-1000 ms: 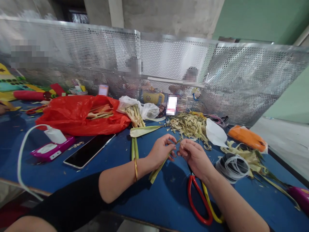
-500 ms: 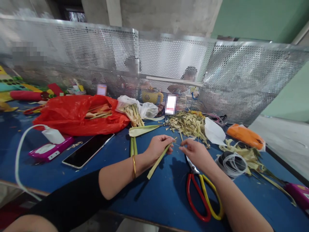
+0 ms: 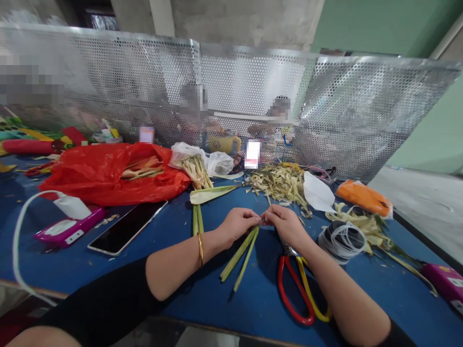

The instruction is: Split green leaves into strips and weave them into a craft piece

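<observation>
My left hand (image 3: 241, 225) pinches the upper ends of pale green leaf strips (image 3: 237, 256), which hang down in a narrow V toward the table. Close against it, the thumb and fingers of my right hand (image 3: 285, 225) are pinched together at the strips' ends. A thin thread ran from these right fingertips a moment ago; the fingers now mostly hide it. Under my right wrist lie scissors (image 3: 290, 250) with one red and one yellow handle. To the right sits a coil of thin white cord (image 3: 345, 243).
Dried leaf pieces (image 3: 280, 183) are heaped behind my hands. On the left are a red plastic bag (image 3: 87, 173), a phone (image 3: 126, 229) and a purple power strip (image 3: 68, 231) with a white cable. A perforated metal screen (image 3: 253, 86) stands along the back, people beyond it.
My right hand has moved left until its fingertips meet my left hand. The strips have swung downward, and a second strip now shows beside the first. The view has shifted slightly.
</observation>
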Action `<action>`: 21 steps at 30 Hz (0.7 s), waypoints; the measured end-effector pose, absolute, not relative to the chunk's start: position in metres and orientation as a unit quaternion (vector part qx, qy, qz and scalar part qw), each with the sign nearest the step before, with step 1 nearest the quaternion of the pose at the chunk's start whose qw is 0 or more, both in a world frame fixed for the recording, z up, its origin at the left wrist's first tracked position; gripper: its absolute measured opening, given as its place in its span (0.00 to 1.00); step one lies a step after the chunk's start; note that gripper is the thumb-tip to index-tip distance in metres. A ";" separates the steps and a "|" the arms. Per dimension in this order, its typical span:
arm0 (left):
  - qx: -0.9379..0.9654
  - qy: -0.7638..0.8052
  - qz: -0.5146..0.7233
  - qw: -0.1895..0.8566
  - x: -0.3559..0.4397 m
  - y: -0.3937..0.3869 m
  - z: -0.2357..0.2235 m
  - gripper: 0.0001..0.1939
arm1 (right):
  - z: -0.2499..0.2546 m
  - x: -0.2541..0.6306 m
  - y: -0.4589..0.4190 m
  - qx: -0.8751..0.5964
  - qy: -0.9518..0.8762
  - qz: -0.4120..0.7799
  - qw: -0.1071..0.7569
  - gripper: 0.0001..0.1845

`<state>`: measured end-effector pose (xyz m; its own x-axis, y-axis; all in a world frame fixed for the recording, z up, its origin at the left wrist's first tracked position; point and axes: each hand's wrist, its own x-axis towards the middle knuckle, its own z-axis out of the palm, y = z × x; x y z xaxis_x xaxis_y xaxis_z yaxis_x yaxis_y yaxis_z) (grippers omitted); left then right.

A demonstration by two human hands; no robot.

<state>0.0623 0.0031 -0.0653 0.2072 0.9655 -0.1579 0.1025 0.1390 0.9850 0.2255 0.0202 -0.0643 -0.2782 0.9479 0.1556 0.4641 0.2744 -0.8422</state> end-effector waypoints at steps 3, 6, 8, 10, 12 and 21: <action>0.572 0.505 0.407 0.502 0.061 0.006 -0.065 0.06 | -0.066 0.227 0.022 -0.487 -0.729 0.347 0.335 0.11; 0.554 0.493 0.422 0.521 0.061 0.008 -0.066 0.07 | -0.067 0.227 0.022 -0.485 -0.735 0.349 0.320 0.11; 0.524 0.473 0.421 0.570 0.062 0.009 -0.068 0.07 | -0.067 0.227 0.022 -0.487 -0.735 0.355 0.310 0.11; 0.481 0.450 0.419 0.625 0.062 0.009 -0.070 0.07 | -0.066 0.227 0.022 -0.488 -0.735 0.359 0.304 0.10; 0.423 0.437 0.413 0.678 0.062 0.010 -0.071 0.06 | -0.066 0.227 0.022 -0.489 -0.738 0.357 0.298 0.10; 0.342 0.437 0.406 0.726 0.062 0.009 -0.068 0.06 | -0.062 0.227 0.018 -0.479 -0.757 0.359 0.262 0.12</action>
